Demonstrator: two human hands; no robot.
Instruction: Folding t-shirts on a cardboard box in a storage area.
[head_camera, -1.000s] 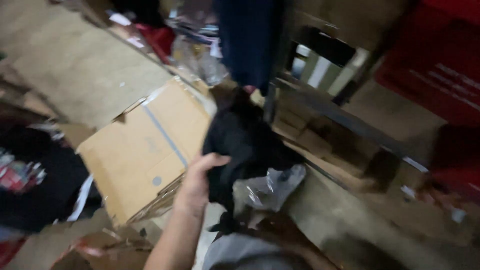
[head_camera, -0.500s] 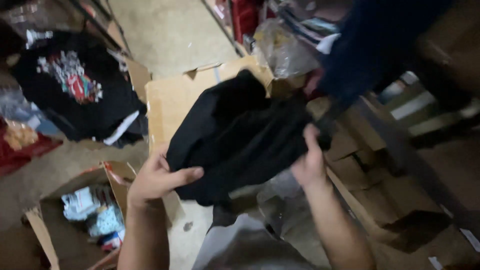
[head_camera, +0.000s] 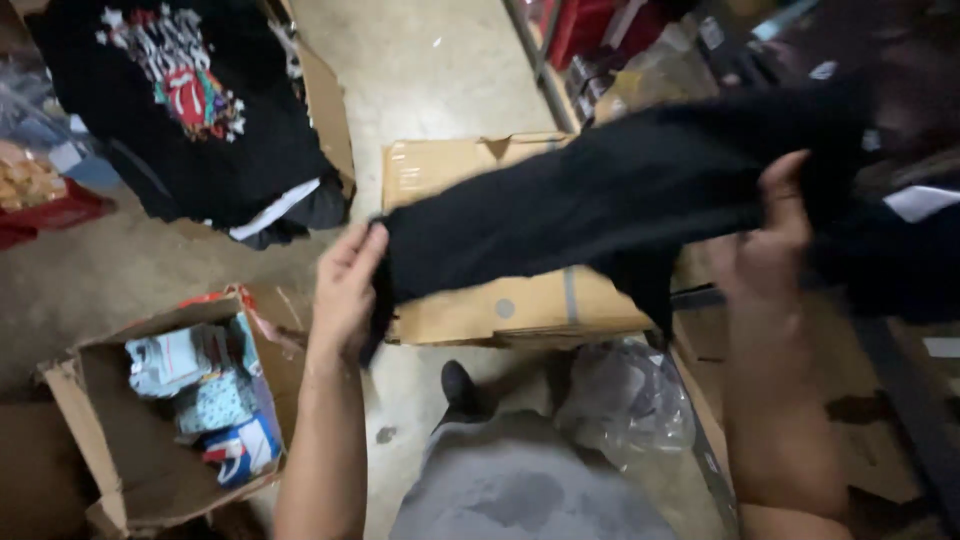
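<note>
- A black garment (head_camera: 620, 205) hangs stretched in mid-air above a flattened cardboard box (head_camera: 500, 300), unfolded.
- Left hand (head_camera: 345, 290) grips one end; right hand (head_camera: 765, 245) clutches the other.
- Folding appears not yet begun.

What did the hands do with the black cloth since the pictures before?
The black cloth was bunched up before; now it is stretched wide. The left hand slid out to its left edge, and the right hand grips the other end higher up. One second ago only one hand touched it. The flat cardboard box stays on the floor beneath, and the printed shirt lies on the same spot.
</note>
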